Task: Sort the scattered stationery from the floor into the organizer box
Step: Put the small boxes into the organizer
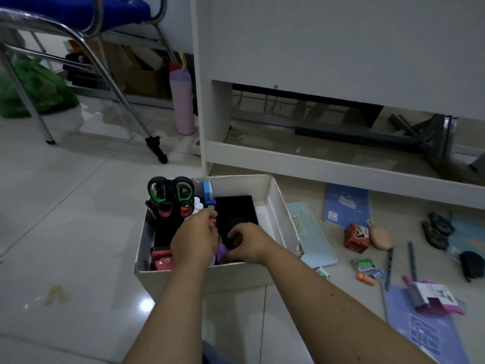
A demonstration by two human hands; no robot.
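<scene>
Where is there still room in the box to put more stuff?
Bare room shows at the back right of the box, between the black notebook and the right wall. The left side is crowded with scissors and a red item. The left hand and right hand fill the front middle.

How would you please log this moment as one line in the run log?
stage: arranging inside organizer box | left hand: pinching small orange item | right hand: fingers curled, contents unclear | scissors upright in box | notebooks on floor

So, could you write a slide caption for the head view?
Both hands reach into the white organizer box; notebooks lie on the floor.
</scene>
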